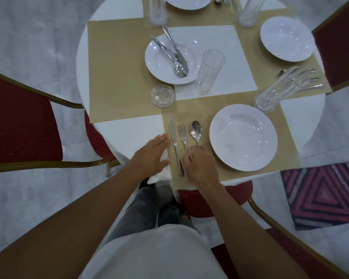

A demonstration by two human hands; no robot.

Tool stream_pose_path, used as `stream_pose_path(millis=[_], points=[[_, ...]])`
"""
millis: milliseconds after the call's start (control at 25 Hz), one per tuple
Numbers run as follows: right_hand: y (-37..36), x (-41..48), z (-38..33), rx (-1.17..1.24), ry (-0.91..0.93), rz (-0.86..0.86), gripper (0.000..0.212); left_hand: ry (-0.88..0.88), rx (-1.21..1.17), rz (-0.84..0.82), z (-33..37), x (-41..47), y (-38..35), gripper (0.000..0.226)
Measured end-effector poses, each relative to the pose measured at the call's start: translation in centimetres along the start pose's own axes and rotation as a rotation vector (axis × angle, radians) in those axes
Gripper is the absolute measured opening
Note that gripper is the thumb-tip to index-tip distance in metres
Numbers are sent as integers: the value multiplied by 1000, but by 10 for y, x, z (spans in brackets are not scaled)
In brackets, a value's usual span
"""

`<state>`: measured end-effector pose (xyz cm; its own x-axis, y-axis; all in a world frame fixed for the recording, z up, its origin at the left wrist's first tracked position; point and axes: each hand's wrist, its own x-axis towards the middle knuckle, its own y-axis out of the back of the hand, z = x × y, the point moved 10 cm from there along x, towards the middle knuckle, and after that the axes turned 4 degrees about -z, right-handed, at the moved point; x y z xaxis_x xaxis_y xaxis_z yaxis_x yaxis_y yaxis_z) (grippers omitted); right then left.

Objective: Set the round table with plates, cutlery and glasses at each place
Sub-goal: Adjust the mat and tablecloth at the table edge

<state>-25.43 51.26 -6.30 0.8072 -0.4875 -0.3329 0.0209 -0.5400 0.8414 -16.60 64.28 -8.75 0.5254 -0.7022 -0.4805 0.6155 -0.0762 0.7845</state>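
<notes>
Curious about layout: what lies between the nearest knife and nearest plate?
A fork and a spoon, side by side, seen in the head view.

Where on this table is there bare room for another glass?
Bare: the tan mat left of the left plate, and the white centre square right of the middle glass. Crowded: the knife, fork and spoon between the left hand and near plate.

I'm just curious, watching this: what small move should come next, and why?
Probably release the fork and spoon: the right hand pinches their handles, and both already lie straight between the knife and the near plate. Cutlery heaped in the left plate waits.
</notes>
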Motion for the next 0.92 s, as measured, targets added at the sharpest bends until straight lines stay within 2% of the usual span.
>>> stream_pose_path(millis=[160, 400, 520, 640, 920], points=[[6, -1, -22, -12, 127, 28, 25, 97, 64, 84, -10, -8, 26, 72], [-4, 12, -83, -81, 289, 65, 29, 101, 211, 96, -35, -15, 48, 69], [-20, 19, -123, -157, 359, -1, 43, 107, 233, 101, -61, -19, 59, 68], [-41, 31, -157, -232, 351, -23, 53, 79, 269, 131, -87, -24, 73, 66], [-92, 40, -255, -238, 188, 44, 55, -28, 274, 114, -179, -46, 121, 61]])
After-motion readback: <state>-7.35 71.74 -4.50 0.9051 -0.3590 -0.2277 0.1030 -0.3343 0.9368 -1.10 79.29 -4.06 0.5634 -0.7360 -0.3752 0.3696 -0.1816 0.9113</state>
